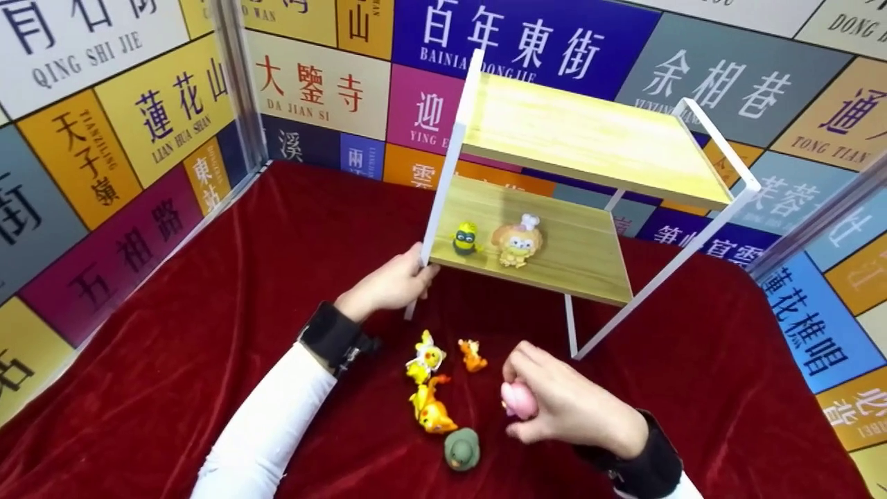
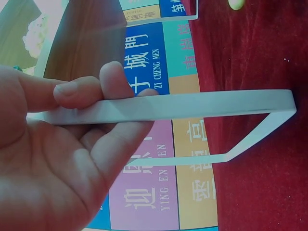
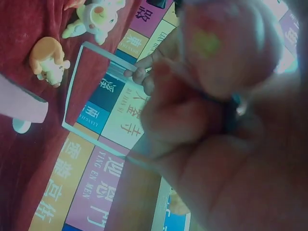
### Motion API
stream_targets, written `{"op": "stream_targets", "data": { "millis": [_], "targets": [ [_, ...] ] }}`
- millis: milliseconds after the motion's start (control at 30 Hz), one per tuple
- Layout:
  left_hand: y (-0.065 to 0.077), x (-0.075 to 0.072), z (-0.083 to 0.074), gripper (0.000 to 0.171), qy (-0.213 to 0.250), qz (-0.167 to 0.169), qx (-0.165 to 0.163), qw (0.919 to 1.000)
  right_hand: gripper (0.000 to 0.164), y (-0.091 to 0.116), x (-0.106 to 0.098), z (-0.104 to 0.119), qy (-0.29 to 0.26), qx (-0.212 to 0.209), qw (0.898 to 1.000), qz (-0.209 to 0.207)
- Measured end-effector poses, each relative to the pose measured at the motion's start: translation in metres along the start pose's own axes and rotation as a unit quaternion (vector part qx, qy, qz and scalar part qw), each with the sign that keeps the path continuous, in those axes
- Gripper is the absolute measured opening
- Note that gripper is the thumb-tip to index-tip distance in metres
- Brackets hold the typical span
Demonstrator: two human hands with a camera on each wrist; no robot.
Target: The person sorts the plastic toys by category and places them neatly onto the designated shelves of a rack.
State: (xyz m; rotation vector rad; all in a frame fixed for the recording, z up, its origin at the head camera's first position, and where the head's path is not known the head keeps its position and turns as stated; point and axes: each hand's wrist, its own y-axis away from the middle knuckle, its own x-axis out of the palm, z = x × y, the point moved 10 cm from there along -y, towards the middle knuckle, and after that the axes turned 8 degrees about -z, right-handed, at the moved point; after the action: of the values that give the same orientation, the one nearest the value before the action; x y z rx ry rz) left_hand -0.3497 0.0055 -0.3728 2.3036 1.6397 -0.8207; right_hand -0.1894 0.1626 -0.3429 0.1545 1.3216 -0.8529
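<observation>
Small pink rounded toy (image 1: 521,400) held over dark-red velvety cloth (image 1: 326,235)

It is grasped by the right hand (image 1: 568,398); the white flat-bar frame (image 2: 207,104) of a two-tier wooden shelf (image 1: 596,135) is gripped by the left hand (image 1: 388,283).

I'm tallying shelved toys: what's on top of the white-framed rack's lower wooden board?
The lower board holds a small yellow-topped toy and a tan, white-hatted toy; its surface directly behind them is covered.

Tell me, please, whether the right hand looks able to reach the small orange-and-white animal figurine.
Probably yes: nothing stands between the right hand and the small orange-and-white animal figurine, though the fingers hold a rounded pink toy.
</observation>
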Motion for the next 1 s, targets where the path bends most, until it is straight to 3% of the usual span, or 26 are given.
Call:
{"op": "stream_targets", "data": {
  "millis": [133,267,400,533,767,1000],
  "targets": [
    [0.0,-0.001,0.0,0.031,0.0,-0.001,0.002,1.0,0.048,-0.002,-0.01,-0.007,-0.031,0.035,0.998,-0.041],
    [0.0,-0.001,-0.002,0.029,0.005,0.0,0.009,0.9999,0.04,-0.003,-0.025,-0.011,-0.052,0.035,0.992,-0.105],
    [0.0,-0.002,-0.003,0.027,0.007,-0.005,0.012,0.9999,0.053,-0.004,-0.04,-0.016,-0.078,0.05,0.983,-0.156],
    [0.0,-0.001,-0.002,0.029,0.002,-0.008,0.013,0.9999,0.066,-0.002,-0.051,-0.023,-0.118,0.08,0.97,-0.196],
    [0.0,0.0,-0.001,0.031,0.003,-0.007,0.01,0.9999,0.045,0.003,-0.066,-0.035,-0.177,0.096,0.948,-0.247],
    [0.0,0.001,-0.001,0.033,0.001,-0.005,0.008,1.0,0.042,0.01,-0.08,-0.044,-0.242,0.125,0.92,-0.283]
  ]
}}
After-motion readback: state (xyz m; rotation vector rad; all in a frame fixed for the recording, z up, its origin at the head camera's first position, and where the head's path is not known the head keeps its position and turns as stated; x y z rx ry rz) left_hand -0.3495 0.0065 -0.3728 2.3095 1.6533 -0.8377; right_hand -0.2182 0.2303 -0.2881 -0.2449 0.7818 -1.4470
